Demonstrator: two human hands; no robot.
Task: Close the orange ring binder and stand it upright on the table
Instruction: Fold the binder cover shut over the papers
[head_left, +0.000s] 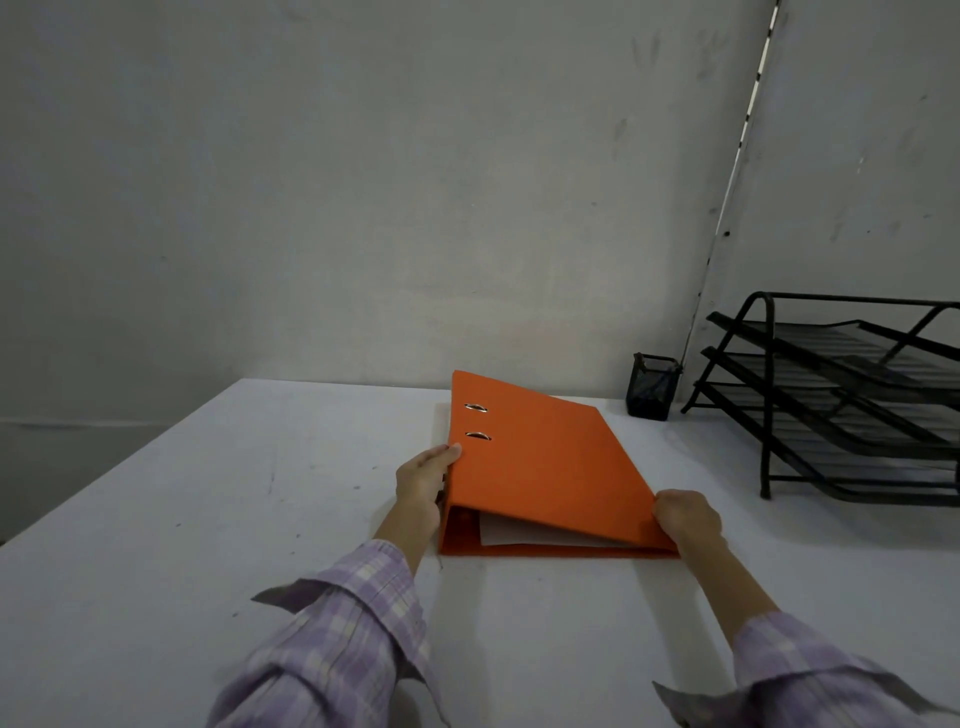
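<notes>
Orange binder nearly shut, lying flat on the table, a hand at each near corner.

The left hand (423, 480) clasps the spine side, thumb on the cover. The orange ring binder (540, 467) rests on its back cover on the table (208, 493), long axis running away from the person, spine leftward. The right hand (683, 519) pinches the near free corner, apparently both covers together, white sheets (519, 535) showing between. Standing it means pivoting about the spine.

No readable text, labels, brands or nos. anywhere. Orange ring binder (540, 462) cover plain, no label. Mesh pen cup (652, 387), black tray rack (841, 395) unmarked.
</notes>
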